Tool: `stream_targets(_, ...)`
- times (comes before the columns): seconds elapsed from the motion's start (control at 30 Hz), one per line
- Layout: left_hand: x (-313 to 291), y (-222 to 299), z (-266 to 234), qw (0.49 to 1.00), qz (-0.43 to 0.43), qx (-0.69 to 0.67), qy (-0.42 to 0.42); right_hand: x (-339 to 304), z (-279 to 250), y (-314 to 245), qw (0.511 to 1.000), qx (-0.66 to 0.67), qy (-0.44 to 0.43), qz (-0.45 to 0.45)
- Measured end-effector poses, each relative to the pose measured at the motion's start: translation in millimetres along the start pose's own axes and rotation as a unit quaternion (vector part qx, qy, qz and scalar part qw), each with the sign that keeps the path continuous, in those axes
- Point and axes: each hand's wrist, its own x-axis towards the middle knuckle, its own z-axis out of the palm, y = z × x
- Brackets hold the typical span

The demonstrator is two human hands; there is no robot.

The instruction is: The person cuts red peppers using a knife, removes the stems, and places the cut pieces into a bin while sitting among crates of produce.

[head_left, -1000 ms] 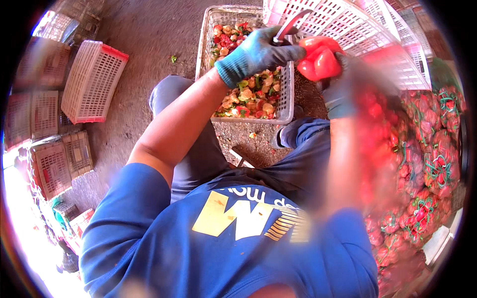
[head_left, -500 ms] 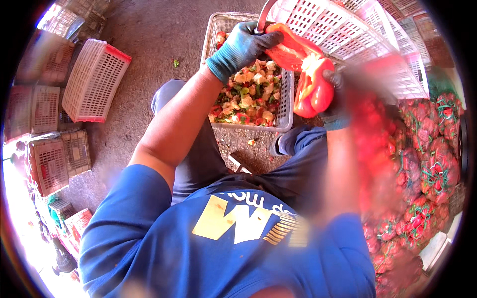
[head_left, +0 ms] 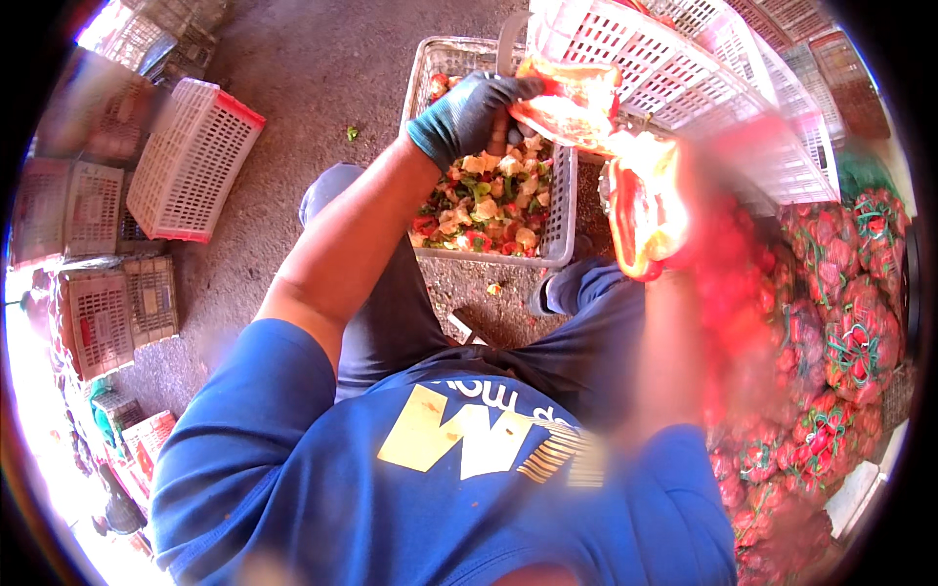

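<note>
A split red bell pepper [head_left: 576,105] stretches between my hands above the crates, its pale inside facing up. My gloved left hand [head_left: 477,115] is closed, pinching the pepper's left part between thumb and fingers. The same hand also holds a knife [head_left: 510,44], whose curved blade points away from me; its handle is mostly hidden. The pepper's right part rests at my right hand, which is largely hidden behind it and by blur and glare. Below my left hand, a grey plastic crate [head_left: 562,210] holds pepper cores and green scraps.
A white slatted crate [head_left: 674,78] leans at the far right. Red peppers [head_left: 733,293], blurred, are heaped beside my right arm, with netted bags [head_left: 860,322] of them beyond. Stacked crates [head_left: 98,313] and a tilted white crate [head_left: 195,161] stand on the left.
The pepper has opened out, turning its inside upward. Its right part has come lower and nearer to me. My left hand has rolled over, with the knife still in it.
</note>
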Motion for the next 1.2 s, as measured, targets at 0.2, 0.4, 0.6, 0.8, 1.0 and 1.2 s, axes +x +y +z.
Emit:
stream_targets(0.2, 5.5, -15.5, -9.5, 0.999, 0.005, 0.049, -0.021, 1.3, -7.7, -1.9, 0.996, -0.077, 0.005, 0.050)
stream_targets(0.4, -15.2, -10.7, 0.0, 0.987, -0.023, 0.153, -0.047, 0.2, 10.7, -21.2, 0.886, -0.405, -0.079, 0.212)
stream_targets(0.6, -4.2, -9.1, 2.1, 0.979, -0.101, 0.180, 0.005, -2.7, 17.0, -22.2, 0.794, -0.575, -0.038, 0.194)
stream_targets(0.8, 34.1, 45.5, 0.4, 0.987, 0.069, 0.142, 0.039, -6.8, 12.8, -29.0, 0.759, -0.639, 0.013, 0.125)
stream_targets(1.0, 59.3, 133.2, 97.0, 0.971, 0.227, 0.073, 0.011, -0.5, 16.1, -28.8, 0.874, -0.459, 0.153, -0.055)
stream_targets(1.2, 22.1, 35.7, 46.0, 0.989, -0.003, 0.106, -0.107, 15.9, 12.1, -33.0, 0.881, -0.389, 0.156, -0.220)
